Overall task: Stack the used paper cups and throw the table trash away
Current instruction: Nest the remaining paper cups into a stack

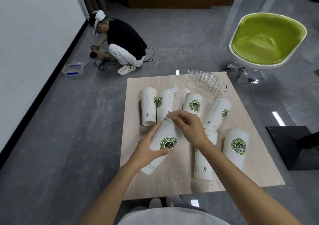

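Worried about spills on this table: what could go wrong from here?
The left grip holds the white paper cup with a green logo tilted; any dregs might spill onto the pale wooden table.
The right forearm crosses over a neighbouring paper cup and may knock it.
The crushed clear plastic bottle lies at the far edge and could roll off.

Paper cups (191,104) lie scattered across the table (172,181), with a bottle (208,82) at its far right corner and a tissue (174,90) behind the two leftmost cups. Beyond the table a chair (265,40) stands to the right, and a person (124,43) crouches on the floor (69,138) to the left.
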The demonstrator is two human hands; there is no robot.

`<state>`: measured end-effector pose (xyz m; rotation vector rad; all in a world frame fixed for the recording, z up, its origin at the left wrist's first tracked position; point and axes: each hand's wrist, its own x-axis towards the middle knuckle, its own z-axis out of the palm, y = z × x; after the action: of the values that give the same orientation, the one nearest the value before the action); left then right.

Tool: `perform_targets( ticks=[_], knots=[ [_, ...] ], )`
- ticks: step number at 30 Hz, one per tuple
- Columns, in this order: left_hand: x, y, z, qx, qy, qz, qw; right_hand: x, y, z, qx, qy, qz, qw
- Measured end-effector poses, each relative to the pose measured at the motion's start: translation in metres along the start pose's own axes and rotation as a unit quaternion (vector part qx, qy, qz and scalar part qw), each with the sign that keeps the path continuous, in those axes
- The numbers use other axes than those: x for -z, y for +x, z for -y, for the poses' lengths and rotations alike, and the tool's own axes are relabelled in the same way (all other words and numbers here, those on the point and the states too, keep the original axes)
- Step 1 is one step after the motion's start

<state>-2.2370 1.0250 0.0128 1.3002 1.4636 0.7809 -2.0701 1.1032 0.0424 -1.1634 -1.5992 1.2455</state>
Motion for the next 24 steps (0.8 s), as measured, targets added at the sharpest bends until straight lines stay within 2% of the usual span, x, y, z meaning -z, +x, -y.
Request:
perform_targets(
  ticks=[3, 8, 14, 18, 24],
  knots=[
    [-0.004, 0.000, -0.005, -0.030, 0.029, 0.004, 0.999, 0.005, 0.001, -0.003, -0.009, 0.008, -0.004, 1.000],
    [-0.010, 0.001, -0.014, -0.062, 0.137, 0.017, 0.988, 0.010, 0.002, -0.011, -0.025, -0.007, -0.006, 1.000],
    [-0.014, 0.004, -0.013, -0.066, 0.137, 0.021, 0.988, 0.021, 0.002, -0.010, -0.041, -0.001, 0.012, 0.999],
    [-0.013, 0.003, -0.007, -0.046, 0.106, 0.024, 0.993, 0.048, 0.009, -0.010, -0.058, 0.013, -0.033, 0.998],
    [-0.012, 0.002, -0.002, -0.038, 0.079, 0.035, 0.996, 0.092, 0.011, -0.039, -0.108, -0.163, -0.048, 0.979]
  ],
)
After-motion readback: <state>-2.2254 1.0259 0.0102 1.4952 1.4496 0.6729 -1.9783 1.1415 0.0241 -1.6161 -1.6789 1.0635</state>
